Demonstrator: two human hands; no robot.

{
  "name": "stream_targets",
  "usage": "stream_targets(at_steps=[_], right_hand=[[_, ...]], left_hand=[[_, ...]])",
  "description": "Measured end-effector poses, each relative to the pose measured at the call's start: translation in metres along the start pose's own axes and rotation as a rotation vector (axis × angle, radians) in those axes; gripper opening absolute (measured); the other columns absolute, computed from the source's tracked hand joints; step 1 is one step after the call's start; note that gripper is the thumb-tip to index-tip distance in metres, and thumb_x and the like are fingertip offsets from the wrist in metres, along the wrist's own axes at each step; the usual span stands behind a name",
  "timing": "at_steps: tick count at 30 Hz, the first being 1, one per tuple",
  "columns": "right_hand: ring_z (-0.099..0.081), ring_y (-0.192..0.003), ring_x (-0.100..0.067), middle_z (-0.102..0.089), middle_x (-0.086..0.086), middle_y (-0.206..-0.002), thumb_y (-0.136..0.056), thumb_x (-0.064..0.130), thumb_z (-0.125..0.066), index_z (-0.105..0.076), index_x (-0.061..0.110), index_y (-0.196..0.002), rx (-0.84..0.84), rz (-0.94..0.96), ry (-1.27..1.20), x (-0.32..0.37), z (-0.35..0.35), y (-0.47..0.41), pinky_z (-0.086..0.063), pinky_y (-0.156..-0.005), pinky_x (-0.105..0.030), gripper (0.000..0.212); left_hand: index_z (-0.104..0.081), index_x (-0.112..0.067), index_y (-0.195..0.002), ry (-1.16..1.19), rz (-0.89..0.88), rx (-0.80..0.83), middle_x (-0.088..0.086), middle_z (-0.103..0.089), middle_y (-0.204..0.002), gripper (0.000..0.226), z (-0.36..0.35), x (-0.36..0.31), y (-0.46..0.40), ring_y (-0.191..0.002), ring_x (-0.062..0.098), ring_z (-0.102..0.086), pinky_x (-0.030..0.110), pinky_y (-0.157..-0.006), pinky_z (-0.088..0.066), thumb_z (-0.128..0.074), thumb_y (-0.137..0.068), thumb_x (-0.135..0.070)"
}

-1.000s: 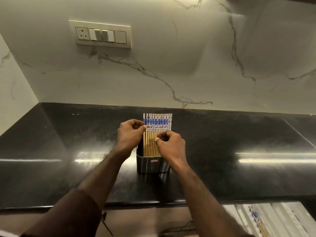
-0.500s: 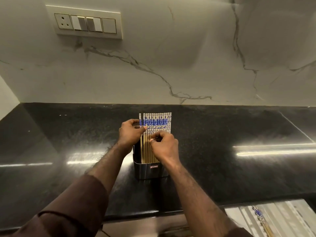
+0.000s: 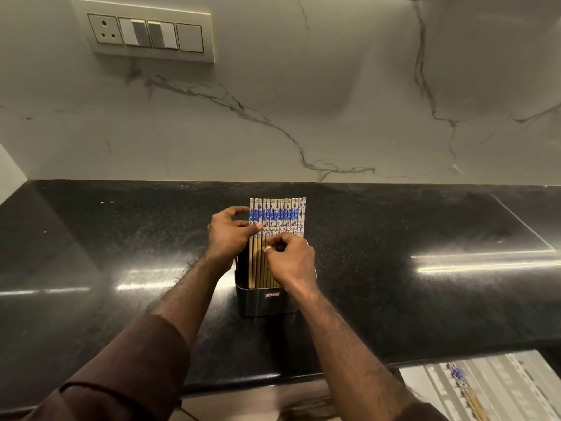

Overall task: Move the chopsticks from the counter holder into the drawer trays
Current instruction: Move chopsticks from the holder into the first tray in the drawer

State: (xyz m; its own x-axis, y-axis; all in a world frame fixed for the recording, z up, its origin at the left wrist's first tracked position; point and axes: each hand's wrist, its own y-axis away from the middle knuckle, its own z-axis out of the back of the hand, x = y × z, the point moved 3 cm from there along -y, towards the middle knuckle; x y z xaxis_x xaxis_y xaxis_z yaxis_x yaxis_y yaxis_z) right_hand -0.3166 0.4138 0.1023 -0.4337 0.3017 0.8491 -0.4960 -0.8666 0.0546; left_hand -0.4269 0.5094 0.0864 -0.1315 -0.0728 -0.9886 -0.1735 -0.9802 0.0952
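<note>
A row of several wooden chopsticks (image 3: 280, 218) with blue-and-white patterned tops stands upright in a metal holder (image 3: 261, 302) on the black counter (image 3: 394, 299). My left hand (image 3: 229, 235) pinches the leftmost chopsticks just below their patterned tops. My right hand (image 3: 293, 259) is closed around chopstick shafts in the middle of the row, covering the holder's right side. In the open drawer at the bottom right, white trays (image 3: 501, 387) hold a pair of matching chopsticks (image 3: 464, 390).
A marble-look wall (image 3: 303, 117) rises behind the counter, with a socket and switch plate (image 3: 148, 34) at the upper left. A side wall closes the far left. The counter's front edge runs above the drawer.
The camera has tilted and shifted a little, so the scene sits lower and further right. My right hand has crept left along the row; both hands stay on the chopsticks in the holder.
</note>
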Motion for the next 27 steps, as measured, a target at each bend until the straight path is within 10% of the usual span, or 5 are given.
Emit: stream_targets(at_steps=[12,27], right_hand=[[-0.06,-0.114,-0.008,-0.065,0.002,-0.123,-0.092,0.012,-0.065,-0.058,0.017,-0.13,0.199,-0.03,-0.305,0.007,-0.004,0.001,-0.051,-0.093,-0.022,0.039],[-0.071,-0.077,-0.024,-0.072,-0.016,-0.095,-0.097,0.006,-0.055,-0.061,-0.006,-0.12,0.604,-0.016,-0.794,0.015,0.025,0.019,-0.061,-0.078,-0.036,0.026]], left_hand=[[-0.059,-0.011,-0.126,0.087,-0.224,0.022,0.008,-0.075,-0.093,0.049,0.019,-0.064,0.015,-0.085,0.017,-0.075,0.034,-0.079,-0.06,-0.075,-0.08,-0.006],[-0.061,-0.005,-0.115,0.333,-0.164,0.15,0.014,-0.074,-0.093,0.038,0.011,-0.13,0.029,-0.075,0.019,-0.074,0.027,-0.061,-0.059,-0.073,-0.079,-0.001]])
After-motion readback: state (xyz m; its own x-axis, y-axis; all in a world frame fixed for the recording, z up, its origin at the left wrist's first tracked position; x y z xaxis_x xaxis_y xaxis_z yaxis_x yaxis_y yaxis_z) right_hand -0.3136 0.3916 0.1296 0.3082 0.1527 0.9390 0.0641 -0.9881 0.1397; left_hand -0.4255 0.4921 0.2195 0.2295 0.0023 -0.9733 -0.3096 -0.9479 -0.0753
